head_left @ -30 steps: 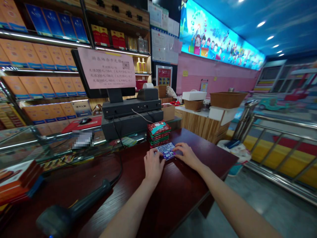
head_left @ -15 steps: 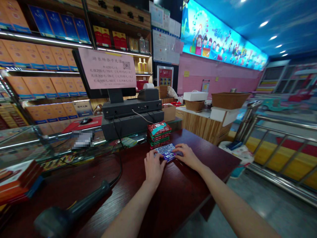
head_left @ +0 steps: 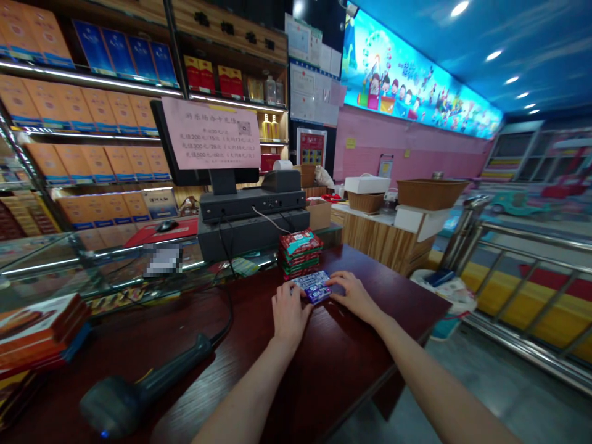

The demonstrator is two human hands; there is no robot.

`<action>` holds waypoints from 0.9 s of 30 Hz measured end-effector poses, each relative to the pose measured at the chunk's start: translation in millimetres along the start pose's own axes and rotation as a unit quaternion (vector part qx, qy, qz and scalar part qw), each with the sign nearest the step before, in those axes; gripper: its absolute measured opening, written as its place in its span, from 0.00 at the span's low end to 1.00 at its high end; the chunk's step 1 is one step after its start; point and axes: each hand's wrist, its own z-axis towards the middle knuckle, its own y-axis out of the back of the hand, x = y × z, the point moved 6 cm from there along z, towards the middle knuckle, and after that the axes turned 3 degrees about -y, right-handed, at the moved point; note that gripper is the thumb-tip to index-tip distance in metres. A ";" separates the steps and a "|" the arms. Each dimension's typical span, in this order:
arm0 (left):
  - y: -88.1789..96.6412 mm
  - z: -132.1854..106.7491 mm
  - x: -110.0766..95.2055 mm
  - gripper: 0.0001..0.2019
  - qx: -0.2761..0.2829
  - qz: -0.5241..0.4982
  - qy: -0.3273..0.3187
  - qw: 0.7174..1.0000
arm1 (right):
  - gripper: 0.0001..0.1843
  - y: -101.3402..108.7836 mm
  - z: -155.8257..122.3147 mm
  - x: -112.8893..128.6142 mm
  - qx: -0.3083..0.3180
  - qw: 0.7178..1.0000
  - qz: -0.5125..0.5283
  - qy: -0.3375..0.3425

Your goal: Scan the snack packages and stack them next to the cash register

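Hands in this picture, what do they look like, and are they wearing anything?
They are plain bare hands. The left hand and the right hand have no gloves, and no watch or bracelet shows on either wrist. The left forearm and the right forearm look long and slim, with no sleeves, cables or markings.

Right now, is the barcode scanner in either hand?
No, the barcode scanner lies on the counter; the left hand and right hand are on a blue packet.
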 end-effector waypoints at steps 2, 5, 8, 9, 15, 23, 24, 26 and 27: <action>2.0 -1.0 0.6 0.14 0.000 0.002 0.000 1.000 | 0.14 2.7 -0.9 4.8 -0.001 1.000 0.000 0.002; 7.7 -2.6 2.0 0.14 -0.002 0.003 -0.003 1.000 | 0.13 4.3 -1.0 12.1 -0.002 1.000 -0.001 0.008; 17.4 -4.2 7.1 0.14 -0.008 0.012 0.001 1.000 | 0.13 2.1 1.6 19.2 0.002 1.000 -0.004 0.013; 21.4 -4.9 9.6 0.14 -0.011 0.016 0.002 1.000 | 0.13 0.7 3.0 21.8 0.004 1.000 -0.006 0.013; 52.1 -13.0 30.7 0.14 -0.035 0.036 0.010 0.999 | 0.15 -8.9 10.7 43.8 0.011 1.000 -0.006 0.027; 100.9 -28.3 70.6 0.17 -0.070 0.074 0.017 0.995 | 0.16 -29.7 21.3 94.3 0.014 0.997 0.005 0.075; 107.8 -30.5 75.7 0.17 -0.072 0.077 0.020 0.994 | 0.16 -34.1 23.4 101.7 0.015 0.996 0.009 0.085; 122.2 -35.2 85.8 0.17 -0.075 0.084 0.027 0.993 | 0.17 -44.7 28.1 115.9 0.022 0.994 0.021 0.103; 129.6 -37.7 90.8 0.17 -0.078 0.088 0.030 0.993 | 0.18 -50.7 30.5 122.7 0.026 0.993 0.027 0.110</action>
